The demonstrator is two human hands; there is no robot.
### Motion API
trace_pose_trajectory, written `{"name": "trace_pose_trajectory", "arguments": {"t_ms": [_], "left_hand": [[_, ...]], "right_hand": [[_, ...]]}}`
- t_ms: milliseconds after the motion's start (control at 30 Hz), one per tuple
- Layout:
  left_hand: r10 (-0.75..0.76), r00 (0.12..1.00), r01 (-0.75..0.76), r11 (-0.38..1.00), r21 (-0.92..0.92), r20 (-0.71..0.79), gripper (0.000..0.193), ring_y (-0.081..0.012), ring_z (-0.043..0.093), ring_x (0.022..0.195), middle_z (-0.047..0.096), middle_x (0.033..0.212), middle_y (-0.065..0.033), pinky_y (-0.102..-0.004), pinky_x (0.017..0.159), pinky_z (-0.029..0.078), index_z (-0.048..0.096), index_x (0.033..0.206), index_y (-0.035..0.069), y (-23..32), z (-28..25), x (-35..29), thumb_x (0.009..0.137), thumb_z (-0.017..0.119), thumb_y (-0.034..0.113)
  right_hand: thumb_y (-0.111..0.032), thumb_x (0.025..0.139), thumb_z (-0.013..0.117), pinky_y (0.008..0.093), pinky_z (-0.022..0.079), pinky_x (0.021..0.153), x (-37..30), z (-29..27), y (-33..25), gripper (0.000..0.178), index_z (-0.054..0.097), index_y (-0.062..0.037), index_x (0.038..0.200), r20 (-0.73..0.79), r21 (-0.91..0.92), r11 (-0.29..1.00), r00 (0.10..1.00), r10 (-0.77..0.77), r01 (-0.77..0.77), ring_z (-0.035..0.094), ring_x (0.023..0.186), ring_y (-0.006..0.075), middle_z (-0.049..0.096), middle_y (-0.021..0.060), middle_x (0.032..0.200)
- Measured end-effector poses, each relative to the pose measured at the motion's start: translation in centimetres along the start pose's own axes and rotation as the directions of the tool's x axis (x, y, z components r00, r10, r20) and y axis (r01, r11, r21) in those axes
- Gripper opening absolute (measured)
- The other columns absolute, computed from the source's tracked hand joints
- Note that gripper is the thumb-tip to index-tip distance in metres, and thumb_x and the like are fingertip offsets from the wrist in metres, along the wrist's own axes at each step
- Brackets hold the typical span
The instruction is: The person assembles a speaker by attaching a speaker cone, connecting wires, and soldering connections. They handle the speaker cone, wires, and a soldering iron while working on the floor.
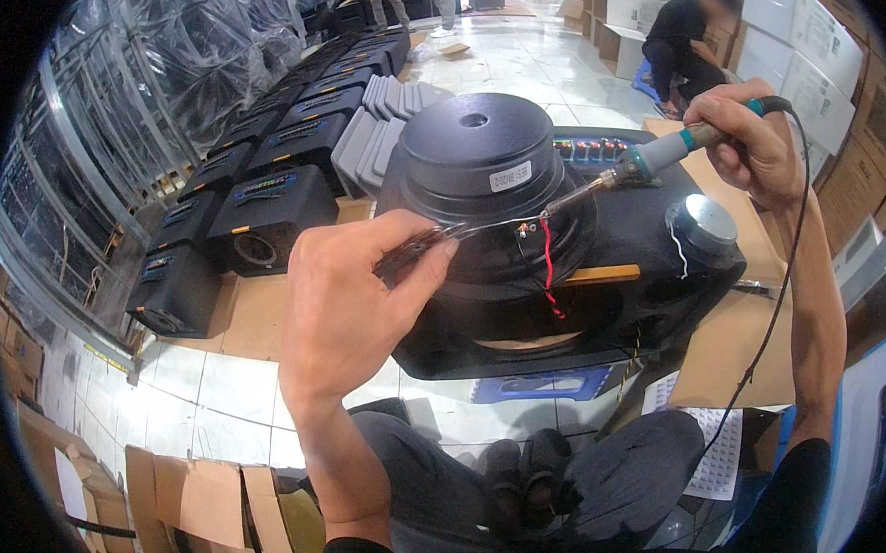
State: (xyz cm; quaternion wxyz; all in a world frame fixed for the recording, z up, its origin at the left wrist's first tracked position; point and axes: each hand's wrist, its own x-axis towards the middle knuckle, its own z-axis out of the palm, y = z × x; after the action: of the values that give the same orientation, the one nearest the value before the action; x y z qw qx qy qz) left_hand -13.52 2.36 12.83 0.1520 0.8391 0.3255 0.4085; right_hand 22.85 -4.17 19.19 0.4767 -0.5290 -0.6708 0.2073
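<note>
My right hand [752, 145] is closed around a soldering iron [662, 153] with a grey and green handle. Its tip meets a small terminal on the side of a black speaker driver [476, 135], where a red wire [547, 251] is attached. My left hand [344, 292] pinches a thin silvery strand of solder wire [500, 222], whose end reaches the same terminal. A dark bundle shows between those fingers. Magnet up, the driver rests on a black speaker cabinet [652, 241]. An orange-brown strip [598, 274] lies just below the red wire.
A round silver-topped part [706, 220] with a white wire sits on the cabinet's right. The iron's black cord [771, 319] hangs past my right forearm. Rows of black speaker boxes [269, 215] stand left. Cardboard boxes [215, 509] are lower left. Another person [686, 43] crouches far right.
</note>
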Motion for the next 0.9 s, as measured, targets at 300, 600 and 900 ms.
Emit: {"name": "trace_pose_trajectory", "arguments": {"t_ms": [300, 600, 900], "left_hand": [[0.082, 0.995, -0.081, 0.997, 0.009, -0.054, 0.013, -0.0080, 0.059, 0.060, 0.069, 0.069, -0.0076, -0.0253, 0.057, 0.045, 0.076, 0.092, -0.003, -0.4, 1.2, 0.7, 0.087, 0.078, 0.009], [0.006, 0.994, -0.019, 0.993, -0.113, -0.112, 0.013, -0.0026, 0.056, 0.065, 0.069, 0.072, -0.0016, -0.0201, 0.058, 0.042, 0.076, 0.093, -0.005, -1.1, 0.1, 0.2, 0.090, 0.078, 0.008], [-0.060, 0.994, 0.053, 0.995, -0.081, -0.086, 0.015, -0.0142, 0.068, 0.065, 0.075, 0.078, -0.0113, -0.0273, 0.061, 0.050, 0.078, 0.096, -0.001, -1.0, -0.3, 0.0, 0.088, 0.077, 0.011]], "right_hand": [[-0.036, 0.101, 0.063, 0.0174, 0.029, 0.036, 0.2, -0.2, -0.1, 0.039, 0.074, 0.0016, 0.095, -0.014, -0.020, 1.000, 1.000, 0.006, -0.006, 0.041, 0.040, 0.0016, 0.048, -0.0038, 0.052], [-0.036, 0.100, 0.064, 0.0181, 0.028, 0.035, 0.2, -0.2, 0.0, 0.039, 0.075, 0.0017, 0.095, -0.006, -0.021, 0.999, 1.000, -0.030, 0.030, 0.041, 0.039, 0.0017, 0.048, -0.0038, 0.051], [-0.033, 0.097, 0.066, 0.0219, 0.028, 0.035, -0.1, 0.1, -2.1, 0.037, 0.076, 0.0023, 0.089, 0.012, -0.194, 0.969, 0.988, -0.156, 0.155, 0.041, 0.041, 0.0041, 0.050, -0.0009, 0.053]]}}
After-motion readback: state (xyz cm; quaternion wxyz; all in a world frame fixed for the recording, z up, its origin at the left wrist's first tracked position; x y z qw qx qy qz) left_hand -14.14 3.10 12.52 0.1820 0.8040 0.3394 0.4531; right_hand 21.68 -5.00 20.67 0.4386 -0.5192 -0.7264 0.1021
